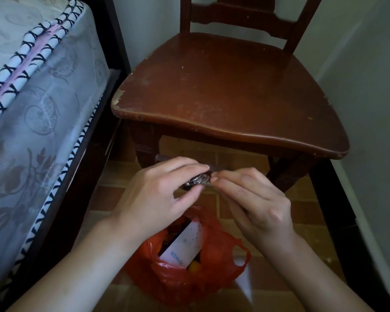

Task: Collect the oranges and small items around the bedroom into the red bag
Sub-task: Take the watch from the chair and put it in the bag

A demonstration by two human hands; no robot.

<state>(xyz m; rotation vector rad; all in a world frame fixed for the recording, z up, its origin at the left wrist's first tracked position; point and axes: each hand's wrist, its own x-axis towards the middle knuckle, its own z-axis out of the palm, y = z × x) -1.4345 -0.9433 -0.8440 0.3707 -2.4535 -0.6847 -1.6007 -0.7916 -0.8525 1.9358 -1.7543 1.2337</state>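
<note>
The red plastic bag (214, 264) sits open on the tiled floor below my hands. Inside it a white box (185, 244) stands on end, and an orange (193, 266) peeks out beside it. Above the bag, my left hand (158, 197) grips a small shiny metal item (197, 180) with curled fingers. My right hand (254, 199) pinches the same item at its right end with thumb and fingertips. What the item is cannot be made out; the fingers hide most of it.
A worn brown wooden chair (230, 93) stands straight ahead, its seat bare. The bed (32, 104) with a patterned cover and dark frame runs along the left. Grey walls close in behind and on the right.
</note>
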